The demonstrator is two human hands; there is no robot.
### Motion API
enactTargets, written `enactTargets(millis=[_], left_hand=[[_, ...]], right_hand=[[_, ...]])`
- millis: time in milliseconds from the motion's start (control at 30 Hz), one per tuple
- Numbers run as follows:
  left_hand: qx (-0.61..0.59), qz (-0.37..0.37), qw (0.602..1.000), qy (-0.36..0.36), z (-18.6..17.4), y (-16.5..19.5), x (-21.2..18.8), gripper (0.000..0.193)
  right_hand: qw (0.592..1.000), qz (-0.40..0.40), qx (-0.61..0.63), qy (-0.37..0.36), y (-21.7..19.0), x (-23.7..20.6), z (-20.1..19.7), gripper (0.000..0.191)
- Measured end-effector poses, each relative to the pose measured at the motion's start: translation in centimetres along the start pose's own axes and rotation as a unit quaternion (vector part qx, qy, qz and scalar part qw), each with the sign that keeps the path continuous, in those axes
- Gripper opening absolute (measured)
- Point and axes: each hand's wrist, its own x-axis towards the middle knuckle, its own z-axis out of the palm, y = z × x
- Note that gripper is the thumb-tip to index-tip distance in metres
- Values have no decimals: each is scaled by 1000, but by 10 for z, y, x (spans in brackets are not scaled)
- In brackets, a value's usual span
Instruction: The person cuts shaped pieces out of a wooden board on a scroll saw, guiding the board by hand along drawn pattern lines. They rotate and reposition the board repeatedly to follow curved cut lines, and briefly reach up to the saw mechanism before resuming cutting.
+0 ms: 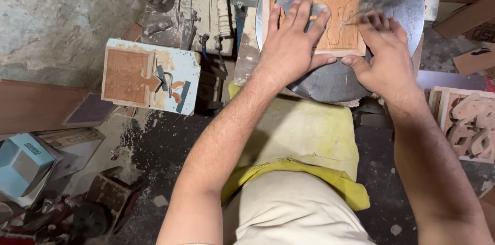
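While both hands pressed the wooden board (330, 13) flat on the round metal plate (330, 82), left hand (291, 44) and right hand (386, 57) fingers spread open, gripping nothing, it looked liable to slip toward the plate's near edge

I see a flat wooden board (330, 13) lying on a round grey metal table (330, 82) at the far side, right of centre. The board is reddish-brown with a paler edge, and thin curved outlines are drawn on its face. A shape is already cut out of its far left part, so grey metal shows through the gap. Its near edge sits inside the table's rim. Both my hands press flat on its near half, holding it down.
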Motion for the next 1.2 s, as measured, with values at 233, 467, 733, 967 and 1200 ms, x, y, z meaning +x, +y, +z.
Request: enactTargets(millis=[233, 467, 733, 967, 1200], left_hand=[[1, 8, 1000, -10, -2, -2, 3, 98], [-8, 21, 1000, 12, -3, -5, 4, 97], [-6, 11, 1000, 15, 0, -3, 7, 96], [0, 7, 1000, 8, 1, -4, 10, 98], [12, 5, 1000, -3, 2, -6, 13, 98]], right_hand=[[999, -18, -22, 22, -2, 1, 2, 71], [999, -13, -25, 25, 1, 2, 5, 71], [999, 34, -30, -3, 0, 5, 3, 67], [999, 8, -33, 5, 0, 9, 1, 63], [999, -14, -38, 16, 6, 11, 6, 70]])
